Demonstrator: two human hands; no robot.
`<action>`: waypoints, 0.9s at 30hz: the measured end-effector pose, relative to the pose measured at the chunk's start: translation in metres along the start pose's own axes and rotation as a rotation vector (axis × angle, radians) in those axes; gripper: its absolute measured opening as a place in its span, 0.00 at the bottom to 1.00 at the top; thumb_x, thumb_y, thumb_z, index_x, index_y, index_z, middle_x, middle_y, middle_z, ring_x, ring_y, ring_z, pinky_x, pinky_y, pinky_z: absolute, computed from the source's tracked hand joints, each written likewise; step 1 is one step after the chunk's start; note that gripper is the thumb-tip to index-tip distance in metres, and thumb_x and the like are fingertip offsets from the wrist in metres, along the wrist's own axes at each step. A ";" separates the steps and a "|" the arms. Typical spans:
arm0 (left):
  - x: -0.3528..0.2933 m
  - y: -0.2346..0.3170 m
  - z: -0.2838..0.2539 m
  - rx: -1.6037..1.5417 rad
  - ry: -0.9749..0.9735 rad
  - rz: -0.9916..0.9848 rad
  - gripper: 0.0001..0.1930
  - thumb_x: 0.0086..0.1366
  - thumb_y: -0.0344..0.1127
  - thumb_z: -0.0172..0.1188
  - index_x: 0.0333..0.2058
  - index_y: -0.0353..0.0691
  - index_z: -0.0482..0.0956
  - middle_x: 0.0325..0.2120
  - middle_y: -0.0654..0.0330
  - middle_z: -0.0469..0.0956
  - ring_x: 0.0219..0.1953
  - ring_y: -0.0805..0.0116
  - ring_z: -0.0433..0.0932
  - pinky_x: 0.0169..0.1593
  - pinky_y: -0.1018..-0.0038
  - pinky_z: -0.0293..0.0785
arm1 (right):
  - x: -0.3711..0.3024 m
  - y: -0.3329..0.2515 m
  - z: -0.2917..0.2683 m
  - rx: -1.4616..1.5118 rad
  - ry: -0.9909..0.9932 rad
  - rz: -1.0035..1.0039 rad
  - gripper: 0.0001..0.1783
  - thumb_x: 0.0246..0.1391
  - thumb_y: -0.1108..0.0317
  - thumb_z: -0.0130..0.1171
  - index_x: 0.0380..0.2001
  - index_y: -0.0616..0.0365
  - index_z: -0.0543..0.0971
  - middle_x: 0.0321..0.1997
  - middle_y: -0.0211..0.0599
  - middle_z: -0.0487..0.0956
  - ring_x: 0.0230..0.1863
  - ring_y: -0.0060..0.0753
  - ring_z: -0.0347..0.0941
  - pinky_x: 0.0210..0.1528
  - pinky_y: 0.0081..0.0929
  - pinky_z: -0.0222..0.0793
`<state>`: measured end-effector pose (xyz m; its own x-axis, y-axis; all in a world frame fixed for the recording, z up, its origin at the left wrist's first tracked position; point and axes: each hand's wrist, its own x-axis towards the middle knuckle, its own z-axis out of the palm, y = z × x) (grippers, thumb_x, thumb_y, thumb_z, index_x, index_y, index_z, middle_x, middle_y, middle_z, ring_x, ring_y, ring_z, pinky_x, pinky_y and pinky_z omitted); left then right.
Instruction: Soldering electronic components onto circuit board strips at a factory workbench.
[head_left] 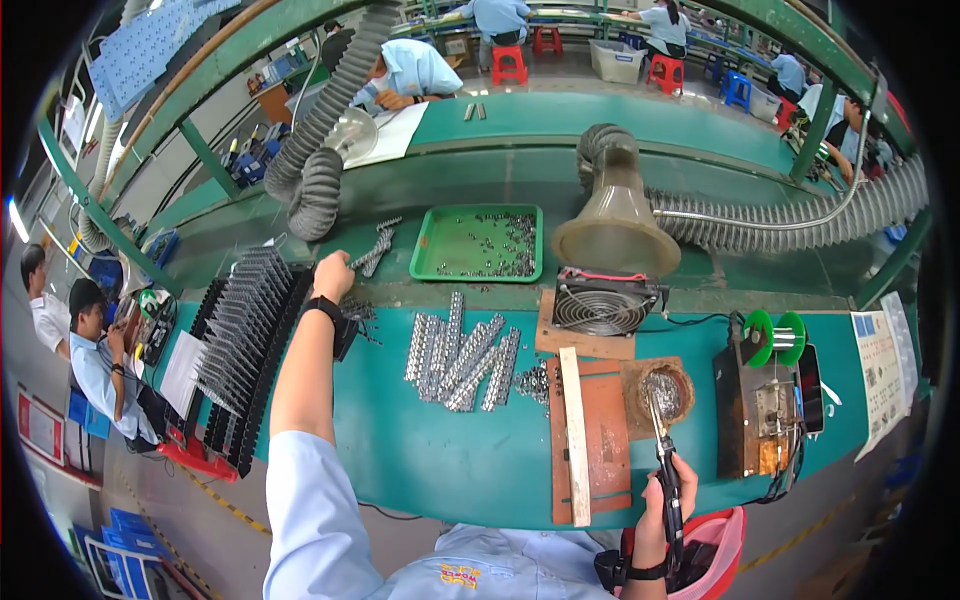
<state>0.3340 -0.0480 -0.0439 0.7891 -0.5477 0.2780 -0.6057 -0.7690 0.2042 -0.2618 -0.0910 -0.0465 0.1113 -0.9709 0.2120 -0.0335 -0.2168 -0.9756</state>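
My left hand is stretched out to the far left, its fingers curled together beside a small pile of silvery metal strips. What the fingers hold, if anything, is hidden. Low on the right, my right hand grips the black handle of a soldering iron. The iron's tip reaches down into a round brown-rimmed pot with shiny grey material inside. Between my hands, a group of notched metal strips lies side by side on the green mat.
A green tray of small metal parts stands beyond the strips. A brown board with a pale wooden bar lies near the pot. Behind it are a fan and a fume hood. A rack of strips stands left; a solder spool, right.
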 end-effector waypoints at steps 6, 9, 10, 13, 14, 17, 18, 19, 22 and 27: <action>0.009 0.008 0.012 0.108 -0.099 0.040 0.13 0.47 0.30 0.57 0.35 0.42 0.76 0.34 0.51 0.76 0.41 0.53 0.74 0.43 0.63 0.69 | 0.000 -0.010 -0.002 0.032 -0.035 0.068 0.20 0.46 0.72 0.56 0.45 0.63 0.68 0.33 0.33 0.69 0.30 0.19 0.64 0.33 0.16 0.62; 0.011 0.021 0.004 0.134 -0.122 0.075 0.12 0.47 0.29 0.57 0.34 0.42 0.76 0.33 0.51 0.76 0.39 0.53 0.74 0.42 0.63 0.69 | 0.001 -0.010 -0.002 0.028 -0.034 0.104 0.20 0.46 0.72 0.56 0.45 0.63 0.68 0.33 0.33 0.69 0.30 0.18 0.64 0.33 0.16 0.61; 0.011 0.024 0.001 0.152 -0.136 0.091 0.11 0.47 0.29 0.56 0.33 0.42 0.76 0.32 0.51 0.76 0.38 0.53 0.74 0.41 0.63 0.69 | 0.002 -0.008 -0.001 0.005 -0.020 0.077 0.20 0.46 0.71 0.55 0.45 0.63 0.67 0.31 0.32 0.69 0.28 0.18 0.63 0.31 0.15 0.60; 0.017 0.029 -0.007 0.056 -0.092 0.113 0.10 0.48 0.31 0.58 0.32 0.41 0.76 0.31 0.51 0.76 0.36 0.53 0.74 0.41 0.63 0.69 | 0.002 -0.006 0.002 -0.037 -0.002 0.025 0.21 0.47 0.68 0.54 0.46 0.63 0.67 0.28 0.32 0.68 0.24 0.17 0.60 0.27 0.13 0.58; 0.018 0.031 -0.009 0.006 -0.069 0.126 0.09 0.48 0.32 0.59 0.31 0.41 0.76 0.30 0.51 0.75 0.35 0.53 0.74 0.40 0.63 0.69 | 0.003 -0.008 0.003 -0.048 -0.001 0.030 0.21 0.47 0.68 0.54 0.46 0.63 0.67 0.28 0.32 0.68 0.24 0.17 0.60 0.27 0.13 0.58; 0.013 0.045 -0.012 -0.107 -0.012 0.208 0.10 0.48 0.35 0.60 0.30 0.40 0.76 0.30 0.51 0.75 0.35 0.55 0.74 0.40 0.65 0.70 | 0.005 -0.013 0.005 -0.072 -0.001 0.041 0.22 0.47 0.68 0.53 0.46 0.63 0.66 0.28 0.32 0.68 0.24 0.17 0.60 0.28 0.13 0.57; 0.008 0.051 -0.014 -0.164 0.021 0.249 0.10 0.49 0.37 0.61 0.30 0.39 0.76 0.29 0.51 0.75 0.34 0.56 0.74 0.39 0.66 0.70 | 0.005 -0.014 0.007 -0.051 -0.004 0.060 0.22 0.47 0.68 0.54 0.46 0.63 0.66 0.29 0.32 0.68 0.24 0.17 0.60 0.28 0.13 0.57; 0.001 0.057 -0.019 -0.162 0.019 0.242 0.10 0.49 0.37 0.61 0.30 0.39 0.76 0.29 0.51 0.75 0.34 0.56 0.74 0.39 0.66 0.70 | 0.005 -0.016 0.008 -0.028 -0.009 0.078 0.22 0.47 0.68 0.54 0.47 0.63 0.66 0.29 0.32 0.68 0.24 0.17 0.60 0.28 0.13 0.57; -0.026 0.087 -0.038 -0.475 0.015 0.367 0.14 0.48 0.40 0.63 0.30 0.37 0.75 0.26 0.52 0.76 0.31 0.58 0.75 0.37 0.69 0.71 | 0.003 -0.016 0.008 -0.009 -0.007 0.102 0.22 0.47 0.68 0.54 0.47 0.63 0.66 0.29 0.33 0.68 0.24 0.17 0.60 0.28 0.13 0.57; -0.101 0.128 -0.077 -0.326 -0.561 0.264 0.12 0.53 0.36 0.60 0.30 0.33 0.73 0.20 0.58 0.75 0.20 0.73 0.74 0.27 0.77 0.71 | 0.003 -0.011 0.003 0.015 0.007 0.091 0.23 0.47 0.68 0.54 0.47 0.63 0.65 0.30 0.33 0.69 0.24 0.17 0.60 0.28 0.13 0.57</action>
<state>0.1695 -0.0659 0.0262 0.4917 -0.8574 -0.1516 -0.7148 -0.4969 0.4920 -0.2577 -0.0911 -0.0351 0.1017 -0.9873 0.1225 -0.0282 -0.1259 -0.9916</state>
